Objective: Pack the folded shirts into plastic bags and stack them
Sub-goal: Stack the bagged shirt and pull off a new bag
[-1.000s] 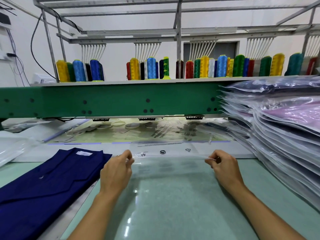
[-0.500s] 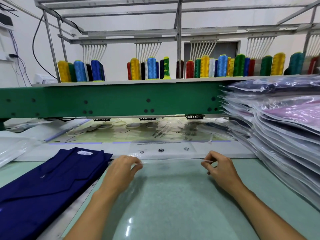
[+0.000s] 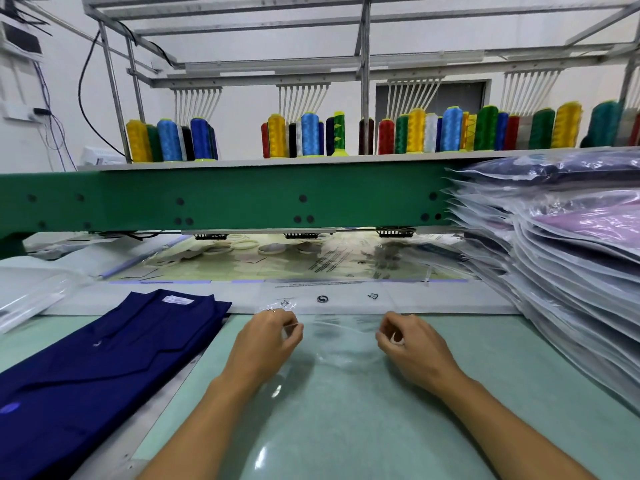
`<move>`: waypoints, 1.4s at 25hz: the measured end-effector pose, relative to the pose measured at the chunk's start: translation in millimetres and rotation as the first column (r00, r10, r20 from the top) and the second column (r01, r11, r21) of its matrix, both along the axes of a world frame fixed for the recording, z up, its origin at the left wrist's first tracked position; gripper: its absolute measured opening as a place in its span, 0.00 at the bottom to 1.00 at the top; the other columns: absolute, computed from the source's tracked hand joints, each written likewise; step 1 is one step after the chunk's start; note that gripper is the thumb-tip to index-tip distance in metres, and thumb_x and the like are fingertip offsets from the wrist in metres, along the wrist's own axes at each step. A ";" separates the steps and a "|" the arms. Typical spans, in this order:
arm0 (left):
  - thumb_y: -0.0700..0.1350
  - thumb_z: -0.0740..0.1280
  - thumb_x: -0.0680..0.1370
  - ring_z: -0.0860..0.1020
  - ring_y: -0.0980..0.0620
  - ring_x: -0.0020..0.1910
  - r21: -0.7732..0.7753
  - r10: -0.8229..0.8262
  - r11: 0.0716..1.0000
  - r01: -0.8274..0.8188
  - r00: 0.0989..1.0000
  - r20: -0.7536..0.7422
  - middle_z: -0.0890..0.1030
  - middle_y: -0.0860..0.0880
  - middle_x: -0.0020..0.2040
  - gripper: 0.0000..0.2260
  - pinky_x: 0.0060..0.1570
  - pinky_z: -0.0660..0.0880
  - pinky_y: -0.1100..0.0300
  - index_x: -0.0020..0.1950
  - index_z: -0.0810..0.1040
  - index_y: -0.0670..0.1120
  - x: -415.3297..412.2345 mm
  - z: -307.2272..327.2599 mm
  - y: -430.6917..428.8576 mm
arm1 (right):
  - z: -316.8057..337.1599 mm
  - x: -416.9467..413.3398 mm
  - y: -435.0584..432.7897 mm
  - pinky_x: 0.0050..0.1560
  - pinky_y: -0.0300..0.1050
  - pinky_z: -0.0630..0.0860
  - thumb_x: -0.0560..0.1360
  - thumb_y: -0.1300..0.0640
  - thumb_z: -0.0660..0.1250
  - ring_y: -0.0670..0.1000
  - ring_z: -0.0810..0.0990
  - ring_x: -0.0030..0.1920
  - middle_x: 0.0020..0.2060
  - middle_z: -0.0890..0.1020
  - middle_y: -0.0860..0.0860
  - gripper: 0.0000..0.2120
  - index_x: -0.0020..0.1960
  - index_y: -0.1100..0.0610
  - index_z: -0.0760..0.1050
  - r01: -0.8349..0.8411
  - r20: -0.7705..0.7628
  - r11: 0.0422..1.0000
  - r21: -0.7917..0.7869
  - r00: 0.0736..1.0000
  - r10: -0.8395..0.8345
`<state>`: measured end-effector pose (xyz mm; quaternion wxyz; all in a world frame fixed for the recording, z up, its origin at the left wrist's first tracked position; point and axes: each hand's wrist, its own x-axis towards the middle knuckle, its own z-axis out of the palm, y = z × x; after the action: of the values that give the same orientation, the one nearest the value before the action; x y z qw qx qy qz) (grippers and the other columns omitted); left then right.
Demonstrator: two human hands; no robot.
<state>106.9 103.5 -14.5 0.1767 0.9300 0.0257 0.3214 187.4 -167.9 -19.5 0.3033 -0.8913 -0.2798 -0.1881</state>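
— What differs from a moment ago?

— The hands have drawn toward each other. The left hand [image 3: 266, 341] and the right hand [image 3: 412, 348] each pinch the far edge of the clear plastic bag [image 3: 343, 393]. That edge was stretched flat before and now puckers in the gap between them.

— Where does the bag lie?

— Under both forearms, flat on the worktop [image 3: 502, 368], with its far end at the fingertips.

— And around the hands?

— A folded navy shirt [image 3: 104, 358] lies just left of the left hand, outside the bag, its white label at the far end. Right of the right hand, well apart, rises a tall stack of bagged shirts [image 3: 571, 271], its edges fanned toward the hands.

— What stands beyond them?

— Just past the fingertips lies more clear plastic with printed marks [image 3: 323, 298]. Farther on, a green machine beam [image 3: 225, 199] runs across, low over the surface.

— The surface and room?

— The worktop is pale green. Above the beam, coloured thread cones [image 3: 308, 135] stand on a shelf under a metal frame [image 3: 363, 64], against a white wall.
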 end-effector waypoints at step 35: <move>0.47 0.54 0.83 0.72 0.42 0.68 0.173 0.092 0.985 0.013 0.808 -0.582 0.72 0.48 0.73 0.20 0.64 0.70 0.49 0.75 0.66 0.61 -4.4 -5.2 -6.2 | -5.8 12.8 -13.9 0.69 0.48 0.67 0.80 0.62 0.54 0.52 0.62 0.76 0.75 0.67 0.46 0.27 0.77 0.45 0.61 0.236 0.186 0.721 -0.651 0.971 -0.150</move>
<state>102.5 97.3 -19.6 0.0740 0.9945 0.0713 0.0226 200.2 -181.8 -25.3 -0.0753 -0.9518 -0.2515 -0.1588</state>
